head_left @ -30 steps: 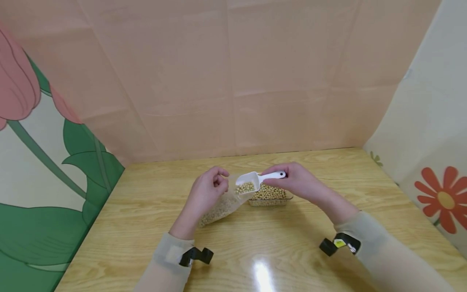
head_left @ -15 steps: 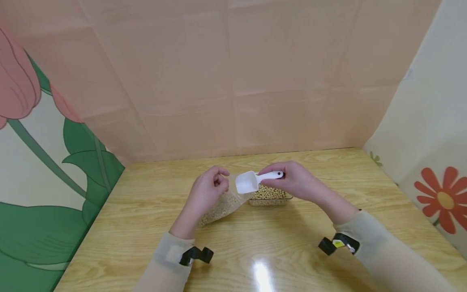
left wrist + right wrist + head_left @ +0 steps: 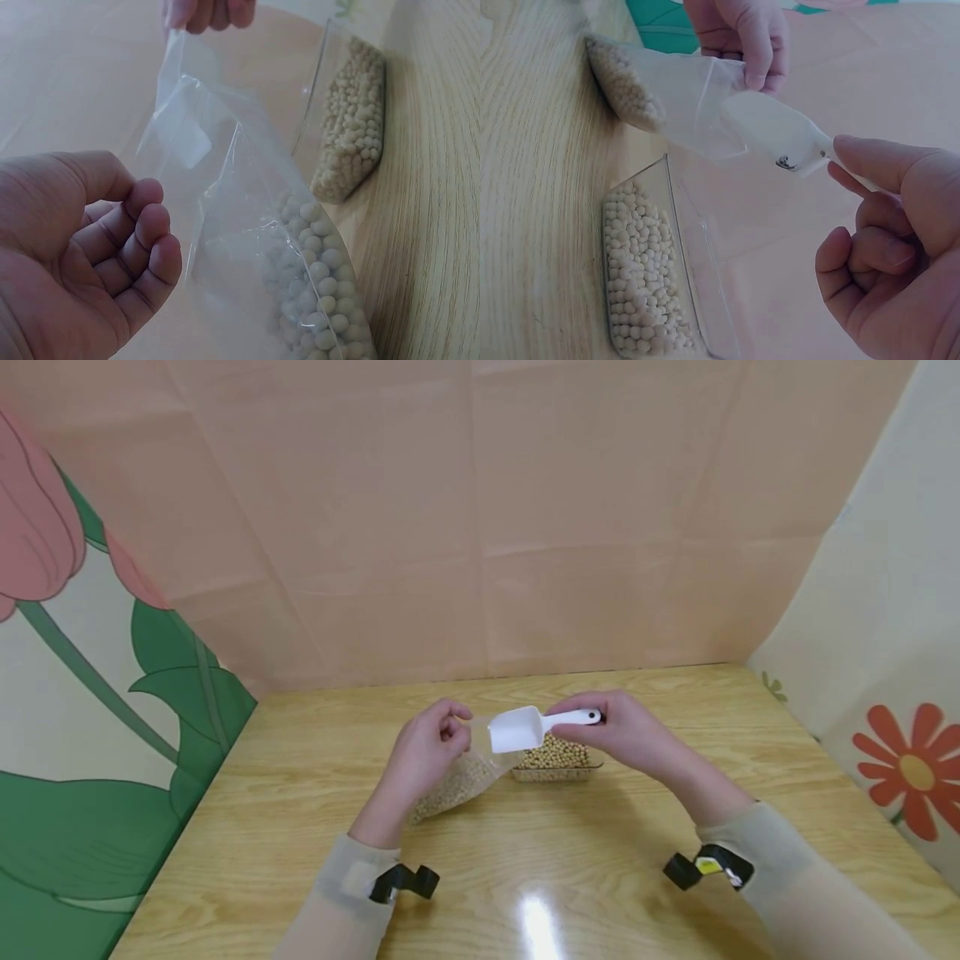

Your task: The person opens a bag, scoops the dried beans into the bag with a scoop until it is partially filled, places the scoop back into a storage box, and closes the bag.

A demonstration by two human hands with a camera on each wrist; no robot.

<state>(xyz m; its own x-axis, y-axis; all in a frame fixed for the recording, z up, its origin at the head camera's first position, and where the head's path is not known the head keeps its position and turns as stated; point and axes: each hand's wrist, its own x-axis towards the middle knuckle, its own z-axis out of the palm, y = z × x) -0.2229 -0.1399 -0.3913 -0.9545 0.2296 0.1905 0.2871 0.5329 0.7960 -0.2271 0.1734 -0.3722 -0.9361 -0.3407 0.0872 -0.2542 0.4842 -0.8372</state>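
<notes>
My left hand pinches the rim of a clear plastic bag between thumb and curled fingers. Round pale soybeans fill the bag's lower part, which leans down to the table. My right hand pinches the handle of a white scoop. In the head view the scoop's bowl is tipped toward the bag's mouth and no beans show in it. The right wrist view has the bowl's tip at the bag's opening. Just behind and below the scoop stands a clear rectangular container of soybeans.
The wooden table runs back to a pinkish cloth backdrop. Flower-printed panels flank it on both sides. Black wrist cameras are strapped over both sleeves.
The scoop held soybeans a second ago; by half a second ago it was tipped and the beans were gone from it. Since then my right hand has shifted slightly right. The left hand stays put.
</notes>
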